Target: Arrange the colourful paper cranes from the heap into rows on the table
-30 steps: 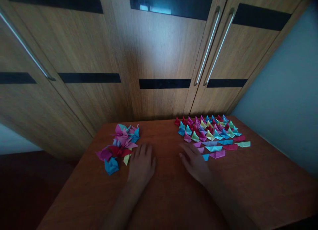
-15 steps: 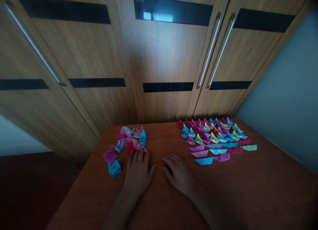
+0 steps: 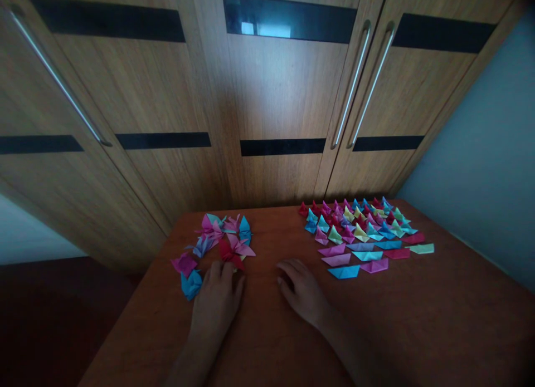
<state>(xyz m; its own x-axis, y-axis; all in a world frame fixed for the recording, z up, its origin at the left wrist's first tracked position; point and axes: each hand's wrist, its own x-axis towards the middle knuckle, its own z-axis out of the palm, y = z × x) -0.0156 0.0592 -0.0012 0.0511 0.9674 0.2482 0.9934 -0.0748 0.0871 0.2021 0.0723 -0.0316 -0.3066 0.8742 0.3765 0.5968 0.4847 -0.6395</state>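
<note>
1. We slid our left hand (image 3: 215,300) left, so more of the red folded paper (image 3: 229,252) showed. It lay by our fingertips; we couldn't tell if we pinched it.
2. The blue folded paper (image 3: 191,285) sat just beside that hand.
3. Our right hand (image 3: 303,295) curled loosely on the table (image 3: 267,337), thumb apart, left of the paper boats (image 3: 343,272).

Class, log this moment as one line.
left hand: at red folded paper | right hand: on table | paper boats: right side
</note>
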